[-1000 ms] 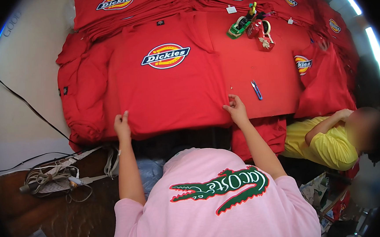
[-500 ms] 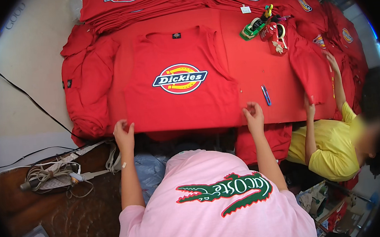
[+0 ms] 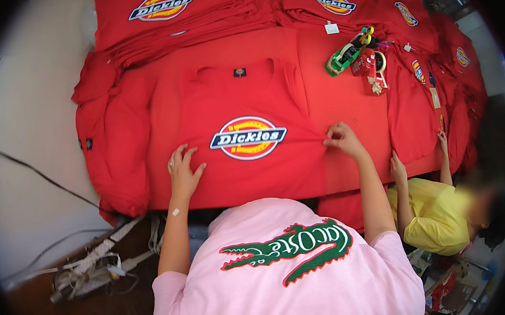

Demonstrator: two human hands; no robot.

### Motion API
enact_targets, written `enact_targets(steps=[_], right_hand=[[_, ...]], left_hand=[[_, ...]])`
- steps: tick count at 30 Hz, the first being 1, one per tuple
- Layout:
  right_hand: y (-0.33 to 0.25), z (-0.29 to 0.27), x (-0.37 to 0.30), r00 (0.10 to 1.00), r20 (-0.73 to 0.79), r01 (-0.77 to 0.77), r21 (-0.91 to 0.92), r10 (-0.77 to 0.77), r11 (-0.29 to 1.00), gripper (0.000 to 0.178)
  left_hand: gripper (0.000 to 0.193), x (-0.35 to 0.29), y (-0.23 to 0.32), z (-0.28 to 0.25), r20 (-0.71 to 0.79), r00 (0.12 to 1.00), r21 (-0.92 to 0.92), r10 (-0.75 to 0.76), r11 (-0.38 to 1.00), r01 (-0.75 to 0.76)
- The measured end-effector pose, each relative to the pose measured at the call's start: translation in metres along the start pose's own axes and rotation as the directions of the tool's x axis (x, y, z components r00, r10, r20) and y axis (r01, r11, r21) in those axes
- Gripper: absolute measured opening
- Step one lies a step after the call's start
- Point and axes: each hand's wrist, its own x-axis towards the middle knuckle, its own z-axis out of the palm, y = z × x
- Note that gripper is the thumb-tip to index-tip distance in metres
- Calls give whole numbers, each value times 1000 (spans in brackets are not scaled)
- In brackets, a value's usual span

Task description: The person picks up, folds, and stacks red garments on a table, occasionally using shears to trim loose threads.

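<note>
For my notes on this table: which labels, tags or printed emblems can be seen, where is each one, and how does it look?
Emblem on spread red shirt: between left hand and right hand; oval, white, navy, yellow, red.
Neck label: inside that shirt's collar; small dark square.
Emblem on folded stack: far left; same oval.
Emblem on second stack: far centre; same oval.
Paper tag: below it; small, white.
</note>
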Motion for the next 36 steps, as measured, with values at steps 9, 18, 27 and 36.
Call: enact_targets(steps=[9,18,27,36], right_hand=[[-54,39,143,916,-359,-41,356,178,933,34],[-123,34,218,894,236,-265,964,381,25,26],[-123,-24,246,926,377,-378,925,27,29,52],[-88,17,303,805,309,-486,833,506,266,40]], left_hand=[[36,144,-64,14,-43,932,-700,-360,676,229],[61,262,-21,-20,578,711,-707,-401,188,681],[55,302,-19,-5,454,885,-796,106,-398,456],[53,321,-39,19,394,900,-899,-186,128,420]])
